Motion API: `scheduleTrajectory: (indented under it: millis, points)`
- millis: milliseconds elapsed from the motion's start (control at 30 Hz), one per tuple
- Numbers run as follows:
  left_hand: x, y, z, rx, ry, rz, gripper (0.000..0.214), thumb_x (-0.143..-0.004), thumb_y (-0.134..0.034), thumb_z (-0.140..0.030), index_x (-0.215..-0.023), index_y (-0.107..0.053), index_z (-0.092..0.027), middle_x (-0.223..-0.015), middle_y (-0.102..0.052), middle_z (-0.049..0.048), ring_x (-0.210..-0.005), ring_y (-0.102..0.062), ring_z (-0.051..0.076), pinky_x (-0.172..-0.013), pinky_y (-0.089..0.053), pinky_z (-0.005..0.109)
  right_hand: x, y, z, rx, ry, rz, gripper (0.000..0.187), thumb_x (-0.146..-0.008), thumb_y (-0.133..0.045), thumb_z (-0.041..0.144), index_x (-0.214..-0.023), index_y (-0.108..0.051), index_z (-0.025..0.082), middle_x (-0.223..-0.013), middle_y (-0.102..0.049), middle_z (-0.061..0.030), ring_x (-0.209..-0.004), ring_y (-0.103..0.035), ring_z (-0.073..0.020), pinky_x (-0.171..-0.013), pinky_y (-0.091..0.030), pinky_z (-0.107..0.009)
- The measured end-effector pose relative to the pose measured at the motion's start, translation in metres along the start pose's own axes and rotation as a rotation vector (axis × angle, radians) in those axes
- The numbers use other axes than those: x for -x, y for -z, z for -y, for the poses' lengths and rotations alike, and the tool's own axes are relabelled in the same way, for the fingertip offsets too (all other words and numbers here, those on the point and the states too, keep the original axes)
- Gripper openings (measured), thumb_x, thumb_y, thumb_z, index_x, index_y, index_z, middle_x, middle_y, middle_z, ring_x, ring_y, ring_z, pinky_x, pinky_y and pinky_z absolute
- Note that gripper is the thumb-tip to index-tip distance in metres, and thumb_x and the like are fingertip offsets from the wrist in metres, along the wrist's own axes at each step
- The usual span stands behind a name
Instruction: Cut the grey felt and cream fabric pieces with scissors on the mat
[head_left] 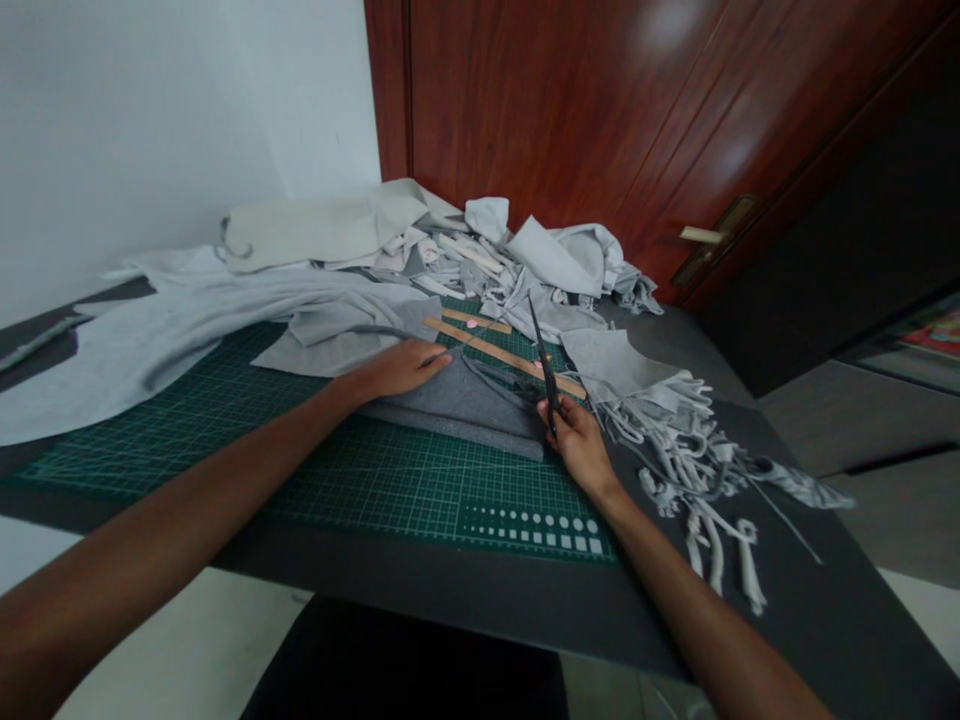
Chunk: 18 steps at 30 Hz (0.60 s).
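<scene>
My left hand (401,368) lies flat with fingers stretched out on a folded piece of dark grey fabric (457,405) on the green cutting mat (360,470). My right hand (574,435) is closed round the handles of black scissors (541,362), whose blades point up and away at the fabric's right edge. A wooden ruler (495,352) lies just behind the fabric, with a pink piece of chalk (472,323) beside it.
A heap of light grey fabric pieces (420,250) fills the back of the dark table (825,620). Cut grey strips (697,450) pile up right of my right hand. A red-brown door (600,120) with a brass handle (712,238) stands behind; a white wall is at the left.
</scene>
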<state>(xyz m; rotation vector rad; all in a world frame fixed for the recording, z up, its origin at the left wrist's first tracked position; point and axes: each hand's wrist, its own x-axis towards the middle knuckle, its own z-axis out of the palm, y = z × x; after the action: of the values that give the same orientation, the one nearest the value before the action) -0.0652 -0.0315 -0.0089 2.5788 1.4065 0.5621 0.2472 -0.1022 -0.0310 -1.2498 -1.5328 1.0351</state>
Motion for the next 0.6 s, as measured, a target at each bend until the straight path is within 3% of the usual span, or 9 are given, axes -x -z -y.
scheduleTrajectory:
  millis: [300,600]
  points:
    - [0.0011,0.0032,-0.0041,0.02,-0.009,0.005,0.042,-0.101,-0.034,-0.04,-0.093,-0.066,-0.014,-0.091,-0.073,0.0125,-0.083,-0.066,0.021,-0.077,-0.047,0.033,-0.001,-0.0009,0.0051,-0.164,-0.039,-0.023,0.04,-0.077,-0.068,0.06,-0.082,-0.057,0.021,-0.061,-0.043,0.0075,-0.045,-0.033,-0.0066,-0.041,-0.024,-0.023]
    - [0.0005,0.0014,-0.0031,0.038,-0.029,-0.022,0.04,-0.101,-0.036,-0.04,-0.085,-0.064,-0.017,-0.08,-0.07,0.0077,-0.074,-0.063,0.018,-0.07,-0.046,0.029,-0.0028,-0.0011,-0.0035,-0.275,-0.03,-0.049,0.042,-0.078,-0.068,0.061,-0.08,-0.055,0.021,-0.06,-0.041,0.0084,-0.043,-0.034,-0.0055,-0.039,-0.023,-0.021]
